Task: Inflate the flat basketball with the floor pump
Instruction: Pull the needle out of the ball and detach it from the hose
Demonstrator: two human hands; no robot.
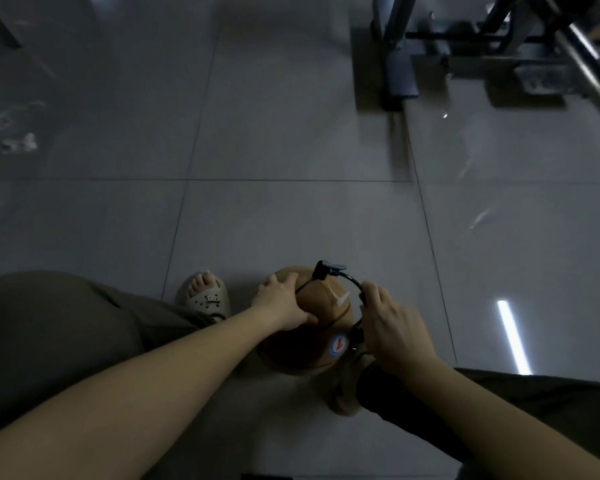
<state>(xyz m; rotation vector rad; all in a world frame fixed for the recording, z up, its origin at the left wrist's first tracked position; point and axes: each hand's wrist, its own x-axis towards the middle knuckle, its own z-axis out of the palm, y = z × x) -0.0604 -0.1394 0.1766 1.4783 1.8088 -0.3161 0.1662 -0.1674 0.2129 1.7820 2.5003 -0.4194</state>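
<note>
Left grip (281, 303) clasping flat basketball (302, 348) on floor (291, 220) beside sandalled foot (205, 296), right grip (392, 327) closed around black pump hose (354, 280), nozzle (328, 270) atop ball; hookup step likely; next: seating nozzle squarely in valve, then pumping.

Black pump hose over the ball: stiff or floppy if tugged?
Probably springy rather than limp: the hose holds a smooth arc from the right hand to its connector without visibly sagging onto the basketball. It is likely light, since curled fingers alone carry it. A tug may shift the ball, though the left hand steadies it.
</note>
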